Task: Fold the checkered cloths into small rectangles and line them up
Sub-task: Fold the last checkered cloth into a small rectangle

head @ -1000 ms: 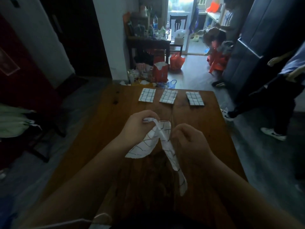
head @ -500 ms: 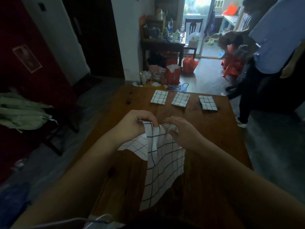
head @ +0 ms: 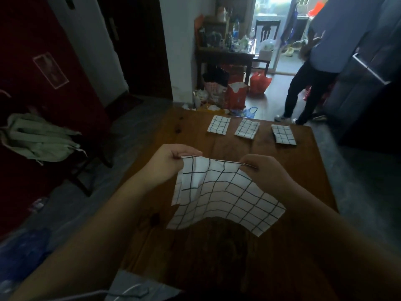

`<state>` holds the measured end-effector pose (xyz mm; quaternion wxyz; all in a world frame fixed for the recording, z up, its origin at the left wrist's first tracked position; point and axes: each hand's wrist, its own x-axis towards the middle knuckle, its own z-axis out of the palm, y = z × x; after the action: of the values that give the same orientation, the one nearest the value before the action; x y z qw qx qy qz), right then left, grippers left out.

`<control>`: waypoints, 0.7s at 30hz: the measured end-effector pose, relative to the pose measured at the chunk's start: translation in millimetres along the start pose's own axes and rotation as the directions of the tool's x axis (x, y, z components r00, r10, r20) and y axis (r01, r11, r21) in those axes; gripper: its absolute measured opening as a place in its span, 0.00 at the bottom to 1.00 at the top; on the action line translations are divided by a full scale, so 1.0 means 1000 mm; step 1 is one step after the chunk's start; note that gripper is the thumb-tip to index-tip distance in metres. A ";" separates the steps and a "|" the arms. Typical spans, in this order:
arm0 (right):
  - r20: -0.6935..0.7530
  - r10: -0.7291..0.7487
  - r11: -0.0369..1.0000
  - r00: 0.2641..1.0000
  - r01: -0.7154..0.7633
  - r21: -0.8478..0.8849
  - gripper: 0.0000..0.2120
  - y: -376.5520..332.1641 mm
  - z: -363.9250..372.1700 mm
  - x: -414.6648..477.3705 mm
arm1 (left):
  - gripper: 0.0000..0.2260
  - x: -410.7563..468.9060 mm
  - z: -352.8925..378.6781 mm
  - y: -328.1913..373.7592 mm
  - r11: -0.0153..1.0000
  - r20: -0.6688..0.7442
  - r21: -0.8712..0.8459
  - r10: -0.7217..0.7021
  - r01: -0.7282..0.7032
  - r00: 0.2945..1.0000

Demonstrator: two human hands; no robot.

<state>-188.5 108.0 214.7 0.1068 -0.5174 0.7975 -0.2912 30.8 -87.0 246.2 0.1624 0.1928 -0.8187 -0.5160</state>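
- We judge the cloth (head: 223,196) v. light, soft and floppy. It sags and ripples between the two pinch pts, so there's no stiffness to lean on.
- It won't break. The weave doesn't look slippery, though a thin edge could slide out of a loose pinch.
- Best hold, in our view, is the two top corners, as now. For clean creases we'd prob. lay it flat on the bench (head: 303,170) and press w/ flat fingers.
- Left grip (head: 171,164): thumb and fingers pinch the cloth's top-left corner.
- Right grip (head: 264,172): fingers curl over and pinch the top-right corner.
- Where: the cloth is held up over the middle of the bench, close to us, w/ its top edge pulled fairly straight between the grips. The rest hangs down toward us. We can't tell if the lower edge touches the wood.
- Looks: white w/ thin black grid lines, approx. square, opened out in a single layer. A narrow strip on the left side turns inward, and the lower right corner juts out.
- Along the far edge sit three done pieces, all small rectangles in a row and apart from each other: the left folded cloth (head: 218,127), middle folded cloth (head: 247,131) and right folded cloth (head: 283,137).
- The right one sits a bit askew.
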 end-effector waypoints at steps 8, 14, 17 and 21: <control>-0.039 0.083 0.994 0.996 -0.086 -0.063 0.06 0.012 -0.015 -0.013 | 0.09 0.009 0.009 -0.014 0.997 -0.005 0.050 -0.057 0.057 0.998; -0.050 0.083 0.984 0.995 -0.090 -0.155 0.08 0.012 -0.028 -0.020 | 0.13 0.022 0.022 -0.004 0.984 0.055 0.052 -0.171 0.168 0.984; -0.065 0.085 0.978 0.994 -0.096 -0.183 0.11 0.009 -0.034 -0.020 | 0.12 0.030 0.027 0.013 0.976 0.094 0.156 -0.171 0.155 0.981; -0.076 0.070 0.975 0.995 -0.084 -0.205 0.15 0.007 -0.039 -0.021 | 0.11 0.049 0.040 0.035 0.882 0.194 0.471 -0.090 -0.012 0.977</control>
<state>-203.2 142.5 239.5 0.0360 -0.4843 0.8462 -0.2193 -35.6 -64.9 264.7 0.0132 0.1873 -0.9276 -0.3228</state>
